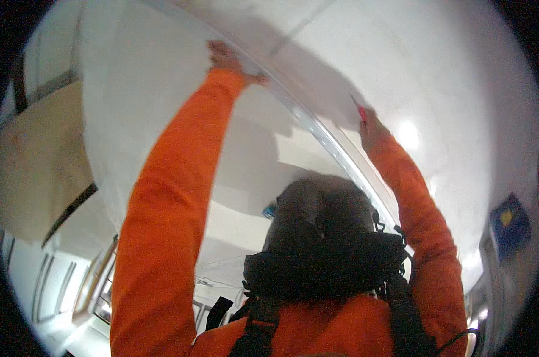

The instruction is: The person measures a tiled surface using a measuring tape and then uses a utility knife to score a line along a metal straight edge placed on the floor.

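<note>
**Two items at hand: long pale strip (317, 130), red-handled tool (362, 112)**

Strip runs diagonally across the white panel (460, 89), from 11 o'clock down toward 4 o'clock. Row of bright marks along it; could be holes or reflections, can't tell. Whether it's fixed or loose: can't tell either.

Left hand (225, 58) is at 11 o'clock, against or close to the strip's near edge, thumb out toward 3. Blurred; can't tell whether the fingers grasp or only press.

Right hand (370, 127) is at 2 o'clock, fingers closed around the tool's handle, thin tip out toward 11.

Handling, my read: strip probably light and stiff across its width, but likely to flex or whip over that length if loose. Smooth face, so expect some slip. Best hold is both long edges, hands well apart. Avoid pinching one end; it could kink.

Tool looks light and rigid. Hold by the red handle only; tip looks sharp and could scratch the panel.
</note>
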{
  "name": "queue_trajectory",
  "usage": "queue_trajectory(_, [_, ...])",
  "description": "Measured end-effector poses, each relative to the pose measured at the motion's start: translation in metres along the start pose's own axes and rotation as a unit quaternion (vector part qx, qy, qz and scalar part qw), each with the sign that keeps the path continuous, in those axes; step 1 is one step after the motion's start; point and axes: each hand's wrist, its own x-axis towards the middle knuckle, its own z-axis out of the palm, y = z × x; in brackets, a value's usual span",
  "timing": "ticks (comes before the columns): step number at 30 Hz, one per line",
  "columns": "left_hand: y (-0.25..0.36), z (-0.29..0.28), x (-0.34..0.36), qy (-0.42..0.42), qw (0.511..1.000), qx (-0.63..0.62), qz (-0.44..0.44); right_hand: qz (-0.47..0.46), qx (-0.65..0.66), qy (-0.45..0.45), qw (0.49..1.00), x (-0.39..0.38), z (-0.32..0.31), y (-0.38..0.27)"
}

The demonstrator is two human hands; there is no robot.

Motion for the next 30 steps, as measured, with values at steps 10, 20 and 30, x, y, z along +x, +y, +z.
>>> queue_trajectory(10, [0.002, -0.070, -0.043, -0.133, 0.991, -0.003, -0.003, -0.244, -0.174, 0.011, 0.954, 0.093, -0.002, -0.367])
queue_trajectory(20, [0.014, -0.007, -0.019, -0.009, 0.997, -0.078, 0.023, -0.256, -0.205, 0.131, 0.936, 0.167, 0.013, -0.466])
queue_trajectory(30, [0.019, -0.032, -0.020, 0.056, 0.968, -0.243, 0.017, -0.292, -0.250, 0.123, 0.915, 0.189, 0.001, -0.447])
